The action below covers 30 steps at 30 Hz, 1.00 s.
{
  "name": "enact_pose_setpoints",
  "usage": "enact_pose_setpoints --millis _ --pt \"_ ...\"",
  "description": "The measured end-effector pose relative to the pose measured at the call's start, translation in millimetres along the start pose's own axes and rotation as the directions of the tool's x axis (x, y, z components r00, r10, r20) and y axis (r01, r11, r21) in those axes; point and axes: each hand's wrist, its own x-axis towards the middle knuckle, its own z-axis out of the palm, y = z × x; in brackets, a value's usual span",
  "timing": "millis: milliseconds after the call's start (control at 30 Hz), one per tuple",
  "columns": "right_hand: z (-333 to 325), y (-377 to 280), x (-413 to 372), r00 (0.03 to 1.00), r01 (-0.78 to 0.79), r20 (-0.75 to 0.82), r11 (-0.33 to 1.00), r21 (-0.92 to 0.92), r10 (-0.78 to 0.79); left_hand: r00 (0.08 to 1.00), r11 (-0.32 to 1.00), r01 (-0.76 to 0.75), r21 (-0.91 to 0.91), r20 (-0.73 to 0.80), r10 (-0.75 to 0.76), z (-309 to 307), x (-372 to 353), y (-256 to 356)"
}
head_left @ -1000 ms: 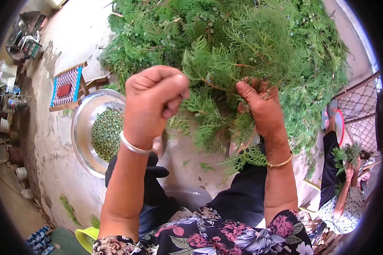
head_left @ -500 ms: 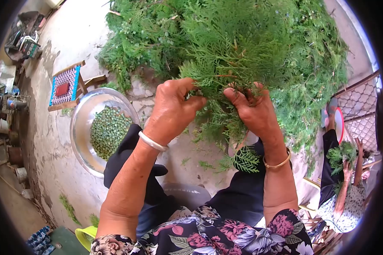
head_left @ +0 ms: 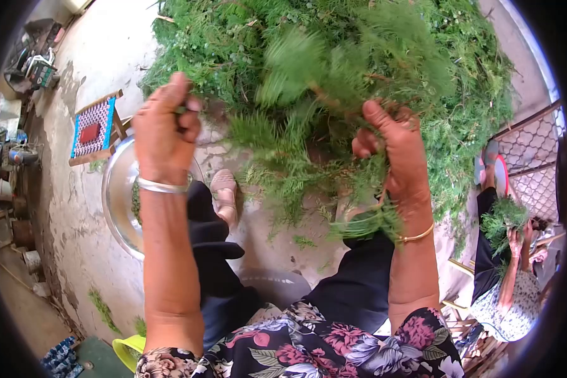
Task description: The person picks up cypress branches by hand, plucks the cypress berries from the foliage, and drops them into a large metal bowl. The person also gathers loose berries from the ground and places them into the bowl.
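Note:
My right hand is closed round the stem of a leafy evergreen branch, whose flat green sprays are blurred by motion. My left hand is raised apart from the branch, fingers curled in; whatever lies inside them is too small to make out. Below and partly behind that hand stands a wide metal bowl. A few small green cones show in it, the rest hidden by my left forearm.
A large heap of cut evergreen branches covers the ground ahead. A small woven-top stool stands beyond the bowl. At the right, a seated person holds a green sprig near a metal lattice.
My left hand has left the branch and swung left and up, over the bowl's side. The branch has swayed in my right hand, which still grips it.

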Motion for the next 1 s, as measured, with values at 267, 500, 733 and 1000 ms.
enact_pose_setpoints --millis 267,500,733,1000 --pt "-25 -6 21 0.974 -0.164 0.224 0.819 0.549 0.044 0.918 0.786 -0.097 0.610 -0.250 0.307 -115 24 22" --pt "-36 5 43 0.945 -0.207 0.327 0.726 0.656 -0.027 0.664 -0.200 0.097 0.975 0.086 0.743 -147 19 17" --pt "-28 8 39 0.896 -0.290 0.439 0.655 0.698 -0.072 0.979 0.711 -0.185 0.678 0.064 0.194 -55 -27 17" --pt "0 -9 16 0.941 -0.267 0.325 0.808 0.526 0.099 0.938 0.986 0.065 0.151 0.327 -0.112 12 -40 -17"
